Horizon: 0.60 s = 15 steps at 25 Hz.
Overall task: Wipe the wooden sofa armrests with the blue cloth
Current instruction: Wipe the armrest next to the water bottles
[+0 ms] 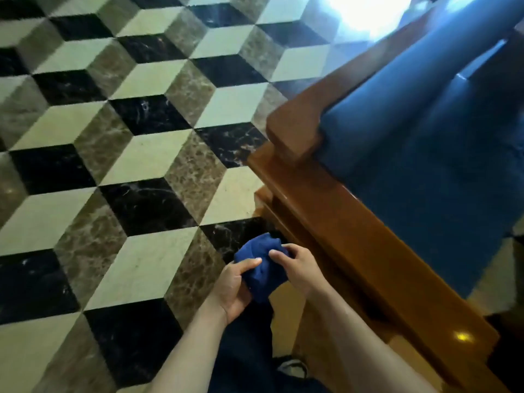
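A bunched blue cloth is held between both hands in the lower middle of the view. My left hand cups it from below and the left, thumb on top. My right hand pinches its upper right side. The wooden sofa armrest runs diagonally just to the right of my hands, glossy and brown, from the backrest corner down to the lower right. The cloth hangs apart from the wood, above the floor.
Blue sofa cushions fill the right side beyond the armrest. A tiled floor in cream, brown and black diamonds spreads to the left. My dark trousers and a shoe show below my arms. Bright glare sits at the top right.
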Available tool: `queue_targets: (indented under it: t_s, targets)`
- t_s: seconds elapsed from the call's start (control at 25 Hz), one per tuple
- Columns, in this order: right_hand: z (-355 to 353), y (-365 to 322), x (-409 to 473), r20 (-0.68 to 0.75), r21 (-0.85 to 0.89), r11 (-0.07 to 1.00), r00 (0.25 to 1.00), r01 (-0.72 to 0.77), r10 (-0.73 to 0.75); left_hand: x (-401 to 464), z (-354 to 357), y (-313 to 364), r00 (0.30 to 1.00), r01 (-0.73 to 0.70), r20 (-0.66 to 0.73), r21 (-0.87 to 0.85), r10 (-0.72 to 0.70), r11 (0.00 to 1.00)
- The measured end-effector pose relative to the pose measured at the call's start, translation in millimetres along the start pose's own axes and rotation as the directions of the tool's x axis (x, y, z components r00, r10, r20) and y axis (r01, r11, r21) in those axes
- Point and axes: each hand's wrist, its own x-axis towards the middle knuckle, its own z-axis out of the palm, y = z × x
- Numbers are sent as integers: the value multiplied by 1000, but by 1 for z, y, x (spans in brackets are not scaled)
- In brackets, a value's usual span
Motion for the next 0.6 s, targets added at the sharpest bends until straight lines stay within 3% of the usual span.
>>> queue_targets:
  t_s: [0.24, 0.4, 0.6]
  targets:
    - [91, -135, 77, 151, -143, 979, 981, 143, -121, -3, -64, 118, 897, -275, -375, -59, 234, 960]
    - [133, -196, 116, 241, -89, 978, 957, 187, -161, 1, -98, 179, 825, -387, -478, -90, 301, 918]
    - [152, -267, 180, 210, 98, 990, 970, 105, -124, 49, -88, 272, 834, -420, -461, -171, 305, 891]
